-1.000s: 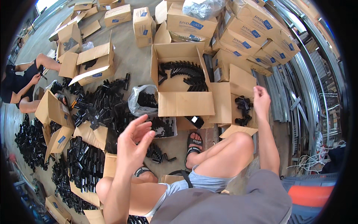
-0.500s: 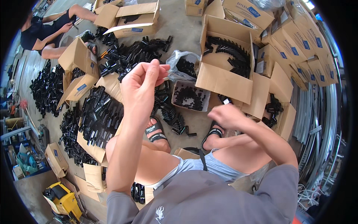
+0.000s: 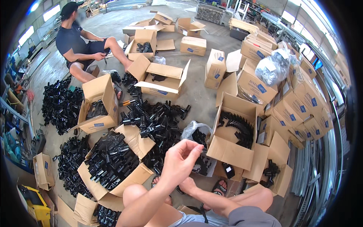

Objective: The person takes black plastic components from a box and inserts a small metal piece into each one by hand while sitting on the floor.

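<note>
My left hand (image 3: 183, 160) is raised in front of the small bin, with thumb and fingertips pinched together; whatever lies between them is too small to name. Lower down and just behind that wrist, my right hand (image 3: 188, 186) is curled closed, its fingers partly hidden. Behind the left hand sits the small bin (image 3: 208, 172) of little black pieces, with a clear plastic bag (image 3: 189, 129) beside it. Shiny black plastic fittings (image 3: 151, 117) lie heaped on the floor ahead. To the right, an open cardboard box (image 3: 230, 151) contains black fittings set in curved rows.
At left, an open carton (image 3: 124, 181) brims with black fittings near more floor heaps (image 3: 62, 102). A co-worker (image 3: 75, 41) sits at far left, hands low. Stacked cartons (image 3: 298, 102) and long metal profiles (image 3: 314, 166) line the right. A yellow case (image 3: 36, 206) stands lower left.
The view has tilted up, showing more of the floor and boxes beyond. My right hand has moved left, close to my left wrist. My left hand stays pinched.
</note>
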Tool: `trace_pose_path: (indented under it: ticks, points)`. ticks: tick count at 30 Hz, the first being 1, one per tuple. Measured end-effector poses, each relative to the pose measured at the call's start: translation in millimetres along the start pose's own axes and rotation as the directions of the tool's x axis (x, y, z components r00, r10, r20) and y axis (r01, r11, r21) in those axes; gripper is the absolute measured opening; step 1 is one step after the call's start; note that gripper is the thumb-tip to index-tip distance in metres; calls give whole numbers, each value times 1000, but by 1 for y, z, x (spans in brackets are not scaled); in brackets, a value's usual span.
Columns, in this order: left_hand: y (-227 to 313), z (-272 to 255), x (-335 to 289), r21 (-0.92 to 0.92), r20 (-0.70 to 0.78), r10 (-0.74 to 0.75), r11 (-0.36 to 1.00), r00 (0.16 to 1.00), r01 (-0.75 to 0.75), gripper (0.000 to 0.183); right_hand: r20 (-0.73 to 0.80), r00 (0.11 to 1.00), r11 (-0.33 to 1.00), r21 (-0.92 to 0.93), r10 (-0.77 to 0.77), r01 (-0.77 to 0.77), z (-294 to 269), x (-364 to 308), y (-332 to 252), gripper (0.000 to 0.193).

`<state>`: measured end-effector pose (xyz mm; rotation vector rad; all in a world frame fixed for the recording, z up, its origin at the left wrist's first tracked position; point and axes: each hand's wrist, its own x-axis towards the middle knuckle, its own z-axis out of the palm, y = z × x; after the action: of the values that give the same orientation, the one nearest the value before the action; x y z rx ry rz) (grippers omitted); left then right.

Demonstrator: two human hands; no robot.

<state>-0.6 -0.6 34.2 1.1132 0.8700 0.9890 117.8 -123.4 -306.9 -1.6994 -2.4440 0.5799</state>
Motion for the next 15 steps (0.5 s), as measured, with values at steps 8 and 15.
trace_pose_path:
  ticks: [8, 15]
  points:
    - [11, 2, -11, 17, 54, -15, 1000, 998, 14, 15, -230, 967, 993, -7, -112, 114, 37, -1, 5, 24]
    - [25, -20, -14, 360, -13, 172, 920, 985, -156, 22, 84, 941, 293, 938, 329, -186, -75, 35, -25, 18]
